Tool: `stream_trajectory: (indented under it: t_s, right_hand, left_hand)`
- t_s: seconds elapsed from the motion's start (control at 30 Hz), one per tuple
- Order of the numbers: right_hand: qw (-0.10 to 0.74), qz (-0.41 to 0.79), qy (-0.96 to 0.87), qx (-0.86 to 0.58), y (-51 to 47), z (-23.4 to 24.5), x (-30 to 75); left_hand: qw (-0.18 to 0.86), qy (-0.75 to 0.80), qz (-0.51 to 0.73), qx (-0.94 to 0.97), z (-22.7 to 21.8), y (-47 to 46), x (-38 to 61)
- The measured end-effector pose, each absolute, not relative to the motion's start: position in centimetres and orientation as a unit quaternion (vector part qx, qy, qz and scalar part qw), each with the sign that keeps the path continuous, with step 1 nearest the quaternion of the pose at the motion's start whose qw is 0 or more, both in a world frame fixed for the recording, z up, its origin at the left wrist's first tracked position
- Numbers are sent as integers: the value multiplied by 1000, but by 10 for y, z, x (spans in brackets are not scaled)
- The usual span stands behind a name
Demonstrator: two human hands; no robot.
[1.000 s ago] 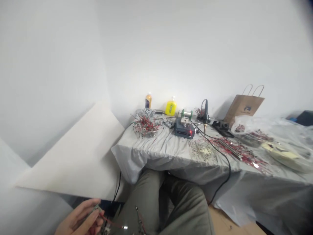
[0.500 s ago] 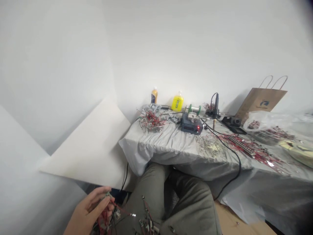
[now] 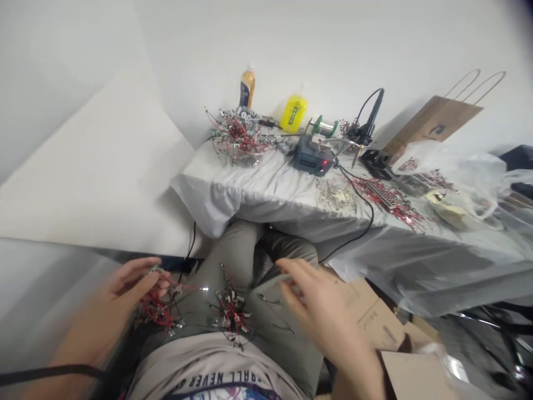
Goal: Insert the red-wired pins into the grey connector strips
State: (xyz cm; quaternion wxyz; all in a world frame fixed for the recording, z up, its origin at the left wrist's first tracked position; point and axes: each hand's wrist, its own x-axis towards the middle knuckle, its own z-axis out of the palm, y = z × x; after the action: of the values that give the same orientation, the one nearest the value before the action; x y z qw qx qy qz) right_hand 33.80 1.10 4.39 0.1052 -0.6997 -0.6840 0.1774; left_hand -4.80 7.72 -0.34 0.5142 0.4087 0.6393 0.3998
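My left hand [image 3: 133, 286] is closed in a pinch on a small connector [image 3: 155, 269] with red wires. Below its fingers hangs a tangle of red and black wired connectors [image 3: 160, 311]. A second bunch of wired connectors [image 3: 233, 311] lies on my lap, with a few loose wires [image 3: 277, 314] to its right. Over my right thigh is my right hand [image 3: 312, 294], blurred, its fingers curled. Something thin and greyish shows at those fingertips, too smeared to name.
On the covered table [image 3: 266, 191] stand a bowl of wired parts [image 3: 245, 147], a soldering station [image 3: 310, 158], a soldering iron [image 3: 372, 116], a solder spool [image 3: 325, 128] and two bottles. A black cable [image 3: 368, 222] hangs over the table's front edge. Cardboard [image 3: 370, 316] lies at lower right.
The view has tilted down, showing more of my lap. My right hand has come into view over my right thigh. My left hand keeps its pinch on the connector.
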Motion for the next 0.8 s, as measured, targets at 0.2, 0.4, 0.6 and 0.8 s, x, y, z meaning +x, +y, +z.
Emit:
stream_trajectory:
  t_s: [0.2,0.4,0.6,0.8]
  right_hand:
    - [-77,288,-656,-693,37,-38,316]
    - [-62,278,-637,-716,32,-39,309]
    - [162,360,-671,-627,34,-16,273]
    - [97,374,-719,-578,34,-26,241]
  left_hand:
    - [586,598,412,360,-7,76,-43]
    - [593,587,400,379,-5,74,-46]
    - [596,586,377,399,3,71,-39]
    - [596,590,360,410,20,69,-21]
